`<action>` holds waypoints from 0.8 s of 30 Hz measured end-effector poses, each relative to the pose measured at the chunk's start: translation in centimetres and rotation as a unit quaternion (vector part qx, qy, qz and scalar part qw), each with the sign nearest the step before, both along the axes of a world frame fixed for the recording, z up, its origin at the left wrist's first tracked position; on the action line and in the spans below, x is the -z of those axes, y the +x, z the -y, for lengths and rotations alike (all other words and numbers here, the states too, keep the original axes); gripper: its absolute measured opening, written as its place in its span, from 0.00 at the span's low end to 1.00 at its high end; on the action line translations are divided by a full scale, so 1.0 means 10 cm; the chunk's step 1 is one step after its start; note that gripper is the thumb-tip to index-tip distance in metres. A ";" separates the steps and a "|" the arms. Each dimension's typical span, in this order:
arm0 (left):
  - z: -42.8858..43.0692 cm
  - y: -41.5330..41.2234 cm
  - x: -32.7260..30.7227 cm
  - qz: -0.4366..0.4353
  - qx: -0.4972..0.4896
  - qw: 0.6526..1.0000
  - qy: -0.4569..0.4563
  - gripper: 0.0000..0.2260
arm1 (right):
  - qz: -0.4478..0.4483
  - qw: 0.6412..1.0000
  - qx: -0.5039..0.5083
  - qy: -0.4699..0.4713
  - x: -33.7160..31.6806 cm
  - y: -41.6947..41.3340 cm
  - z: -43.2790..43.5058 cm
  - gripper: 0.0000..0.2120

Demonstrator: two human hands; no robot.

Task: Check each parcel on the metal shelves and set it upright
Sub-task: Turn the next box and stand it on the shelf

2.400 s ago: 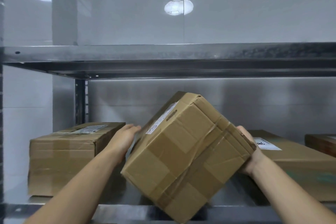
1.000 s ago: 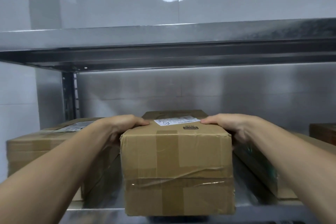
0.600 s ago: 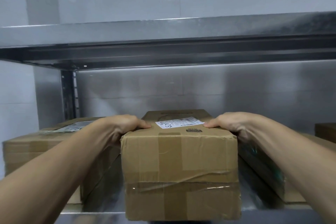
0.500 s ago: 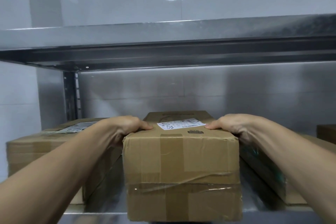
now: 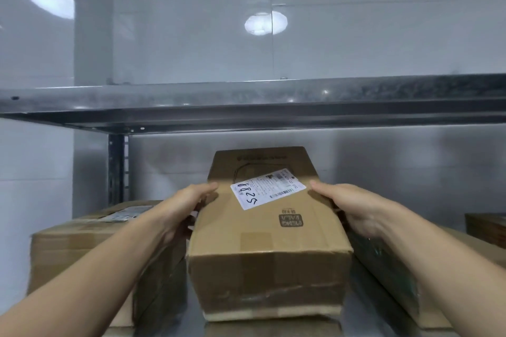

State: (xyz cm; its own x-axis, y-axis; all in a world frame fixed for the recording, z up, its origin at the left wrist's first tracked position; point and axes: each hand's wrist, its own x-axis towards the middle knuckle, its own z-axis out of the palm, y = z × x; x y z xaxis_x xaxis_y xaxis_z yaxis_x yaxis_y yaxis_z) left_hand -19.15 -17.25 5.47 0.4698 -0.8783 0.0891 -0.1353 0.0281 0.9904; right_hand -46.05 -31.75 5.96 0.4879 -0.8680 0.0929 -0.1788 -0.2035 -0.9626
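I see the parcel low in the middle of the frame, between the left box and the right box. My left hand and right hand grip its sides, thumbs on top, fingers curled round.

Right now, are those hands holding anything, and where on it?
Yes, the middle parcel. The left hand grips its left side and the right hand its right side, thumbs over the top edges beside the white label.

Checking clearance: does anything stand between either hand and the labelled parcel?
Nothing visible: the left hand and right hand both grip the labelled parcel by its sides, in the gaps beside the left carton and right carton.
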 end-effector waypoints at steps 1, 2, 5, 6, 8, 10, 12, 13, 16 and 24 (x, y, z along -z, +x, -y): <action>-0.02 0.01 0.01 -0.009 0.005 1.000 -0.012 0.24 | 0.020 1.000 -0.001 0.006 -0.01 -0.01 -0.03 0.24; -0.03 0.01 0.03 -0.014 0.013 1.000 -0.021 0.23 | 0.038 0.999 -0.002 0.016 0.00 -0.02 -0.05 0.23; -0.02 0.02 0.08 -0.016 0.011 0.999 -0.047 0.17 | 0.093 0.995 0.027 0.020 0.02 -0.05 -0.09 0.22; -0.03 -0.02 0.07 -0.013 0.008 0.998 -0.063 0.17 | 0.109 0.993 0.037 0.009 0.02 -0.05 -0.11 0.23; -0.05 -0.08 0.06 -0.013 0.010 0.995 -0.103 0.18 | 0.132 0.990 0.043 -0.005 0.02 -0.04 -0.16 0.26; -0.09 -0.11 0.05 -0.031 0.000 0.992 -0.123 0.20 | 0.144 0.988 0.046 0.005 0.02 -0.06 -0.21 0.28; -0.13 -0.10 0.06 -0.036 -0.008 0.991 -0.127 0.21 | 0.157 0.986 0.042 0.024 0.04 -0.09 -0.21 0.30; -0.14 -0.10 0.08 -0.039 -0.008 0.991 -0.126 0.22 | 0.160 0.986 0.040 0.033 0.06 -0.11 -0.22 0.30; -0.22 -0.13 0.08 -0.046 0.002 0.991 -0.125 0.25 | 0.155 0.987 0.037 0.039 0.06 -0.14 -0.22 0.32; -0.31 -0.15 0.10 -0.035 0.016 0.995 -0.094 0.29 | 0.142 0.989 0.035 0.026 0.11 -0.06 -0.22 0.32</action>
